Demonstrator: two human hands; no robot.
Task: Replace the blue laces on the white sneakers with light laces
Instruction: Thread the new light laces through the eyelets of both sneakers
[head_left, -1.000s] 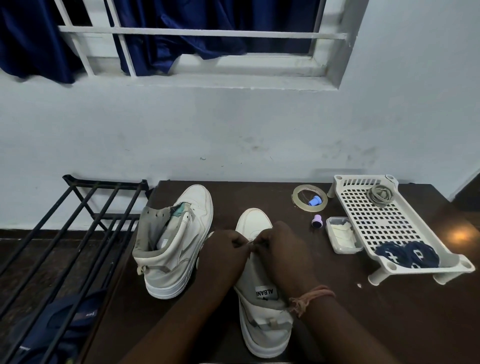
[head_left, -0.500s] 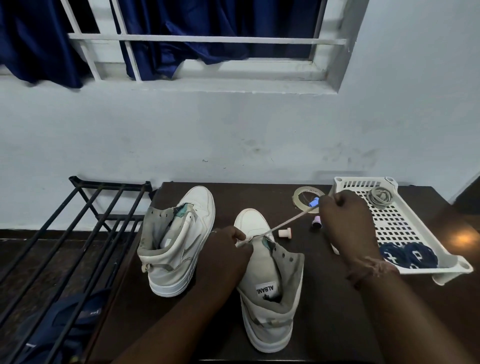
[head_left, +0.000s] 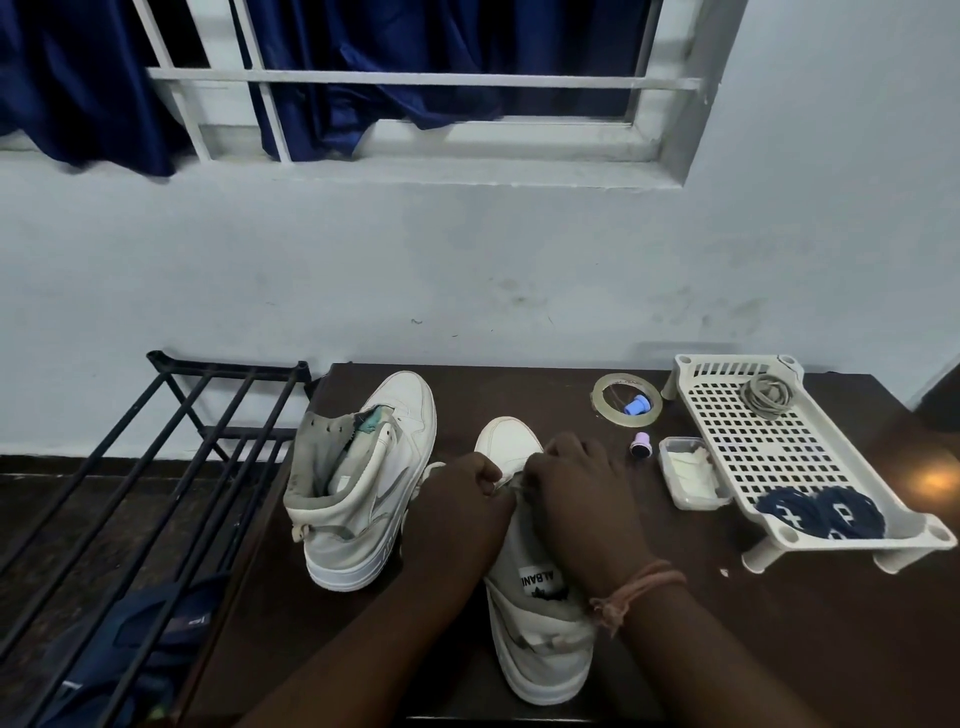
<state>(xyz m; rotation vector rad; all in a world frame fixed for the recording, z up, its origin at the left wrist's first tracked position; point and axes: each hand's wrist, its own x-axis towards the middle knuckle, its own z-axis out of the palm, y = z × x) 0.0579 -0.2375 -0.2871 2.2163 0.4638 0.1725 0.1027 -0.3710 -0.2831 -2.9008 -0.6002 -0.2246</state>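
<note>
Two white high-top sneakers stand on a dark table (head_left: 779, 649). The left sneaker (head_left: 363, 488) has no lace in its eyelets. On the right sneaker (head_left: 540, 613), toe pointing away, both hands meet over the front eyelets. My left hand (head_left: 460, 506) and my right hand (head_left: 576, 493) pinch a light lace (head_left: 501, 482), of which only a short bit shows between the fingers. Two coiled blue laces (head_left: 821, 512) lie in the white perforated tray (head_left: 779, 447), and a coiled light lace (head_left: 769, 396) lies at the tray's far end.
A tape roll (head_left: 602, 400) with a small blue cap (head_left: 638, 404) inside it, a purple cap (head_left: 640, 446) and a small clear box (head_left: 693, 473) sit between the right sneaker and the tray. A black metal rack (head_left: 140, 467) stands left of the table. A wall is close behind.
My right hand, which had pulled the light lace out toward the tray half a second ago, has come back to the right sneaker's eyelets beside my left hand.
</note>
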